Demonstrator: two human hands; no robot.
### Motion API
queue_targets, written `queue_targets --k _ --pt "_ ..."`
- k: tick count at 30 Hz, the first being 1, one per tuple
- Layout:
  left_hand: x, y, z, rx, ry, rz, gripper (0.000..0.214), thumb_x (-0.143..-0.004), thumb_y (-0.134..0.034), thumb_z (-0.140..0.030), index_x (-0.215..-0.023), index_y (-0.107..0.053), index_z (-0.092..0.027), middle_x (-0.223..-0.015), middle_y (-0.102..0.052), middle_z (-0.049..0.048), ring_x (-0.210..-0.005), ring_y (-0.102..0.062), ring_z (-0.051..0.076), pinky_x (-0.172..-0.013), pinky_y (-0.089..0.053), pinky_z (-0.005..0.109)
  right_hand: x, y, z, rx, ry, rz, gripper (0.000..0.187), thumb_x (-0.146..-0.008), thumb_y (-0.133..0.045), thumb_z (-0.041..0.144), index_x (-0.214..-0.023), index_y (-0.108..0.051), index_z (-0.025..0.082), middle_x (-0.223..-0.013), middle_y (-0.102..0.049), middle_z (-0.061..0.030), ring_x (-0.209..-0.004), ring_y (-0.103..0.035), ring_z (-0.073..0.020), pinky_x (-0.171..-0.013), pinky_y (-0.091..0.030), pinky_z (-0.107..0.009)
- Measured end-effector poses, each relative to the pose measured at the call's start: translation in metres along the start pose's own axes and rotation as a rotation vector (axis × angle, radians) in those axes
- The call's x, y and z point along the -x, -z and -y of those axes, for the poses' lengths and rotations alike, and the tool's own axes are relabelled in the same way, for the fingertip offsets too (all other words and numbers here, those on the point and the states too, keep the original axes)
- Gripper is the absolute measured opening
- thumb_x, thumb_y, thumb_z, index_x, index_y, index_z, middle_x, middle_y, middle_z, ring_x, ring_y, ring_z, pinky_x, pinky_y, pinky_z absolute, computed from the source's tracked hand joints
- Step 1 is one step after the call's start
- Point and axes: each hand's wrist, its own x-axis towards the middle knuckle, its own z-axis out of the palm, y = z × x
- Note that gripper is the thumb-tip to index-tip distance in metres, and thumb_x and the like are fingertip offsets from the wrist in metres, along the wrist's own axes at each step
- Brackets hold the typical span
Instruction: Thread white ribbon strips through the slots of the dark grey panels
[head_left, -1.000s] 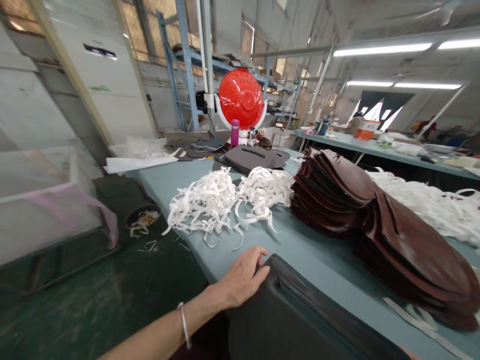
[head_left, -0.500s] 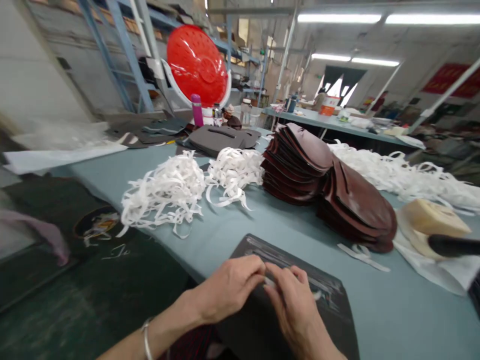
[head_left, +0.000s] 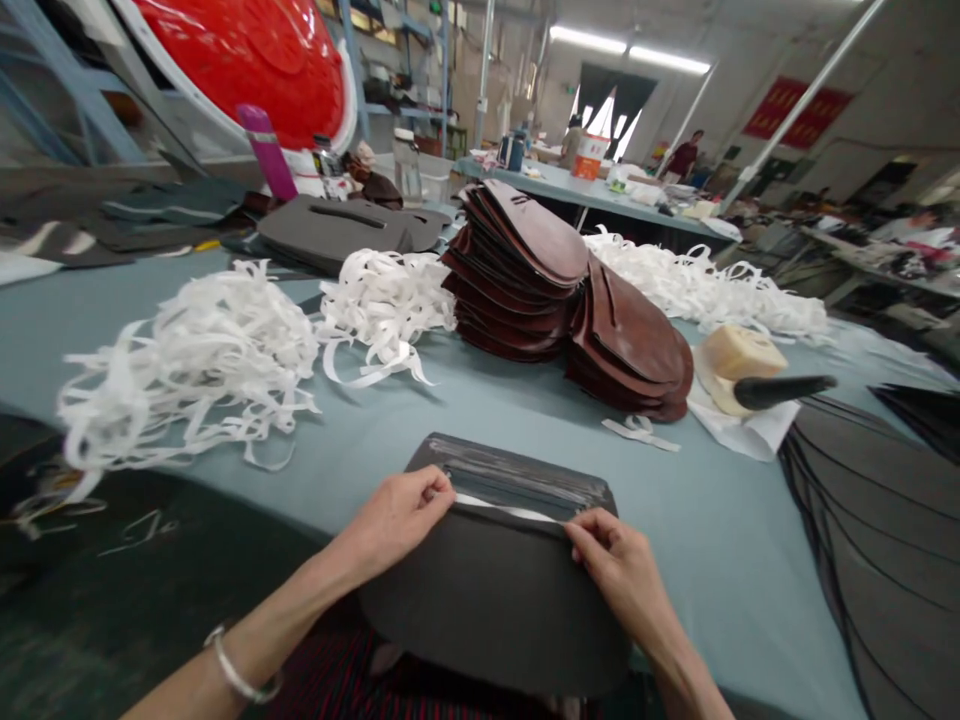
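A dark grey leather panel [head_left: 495,590] with a slot near its top lies at the table's near edge, hanging partly over it. A thin white strip [head_left: 510,512] runs along the slot. My left hand [head_left: 394,515] pinches the strip's left end against the panel. My right hand [head_left: 619,565] pinches its right end. Both hands have their fingers closed on the strip.
Piles of white strips [head_left: 195,365] lie left and centre. A stack of brown leather pieces [head_left: 562,290] stands behind. A yellow block with a black-handled brush [head_left: 757,385] sits right, beside black panels [head_left: 877,520]. A red fan [head_left: 247,55] and a pink bottle [head_left: 259,150] stand at the back.
My view swung right and down. My right hand came in; both hands met at the slot, then drew apart along the white strip to its two ends.
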Motion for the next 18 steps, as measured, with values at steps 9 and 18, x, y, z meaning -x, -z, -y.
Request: queue_targets --k 9,18 --pt "0.0 -0.007 -0.024 -0.188 -0.218 -0.261 0.026 -0.09 -0.043 -0.03 -0.11 -0.055 -0.02 -0.11 -0.058 0.0077 -0.103 -0.056 0.021 -0.091 -0.043 0.037 0.013 -0.013 0.016 -0.202 -0.064 0.111 0.028 -0.082 -0.058 0.043 -0.077 -0.06 0.016 -0.06 -0.058 0.0012 -0.046 -0.043 -0.0078 -0.045 -0.03 -0.021" --pt "0.017 -0.016 -0.045 -0.145 -0.318 0.194 0.028 -0.098 -0.032 -0.033 -0.091 -0.057 -0.021 -0.083 -0.06 -0.0001 -0.078 -0.056 0.014 -0.074 -0.042 0.025 0.017 -0.003 0.009 -0.001 0.04 -0.031 0.031 -0.086 -0.052 0.048 -0.071 -0.054 0.02 -0.055 -0.048 0.005 -0.049 -0.042 -0.0091 -0.048 -0.032 -0.021"
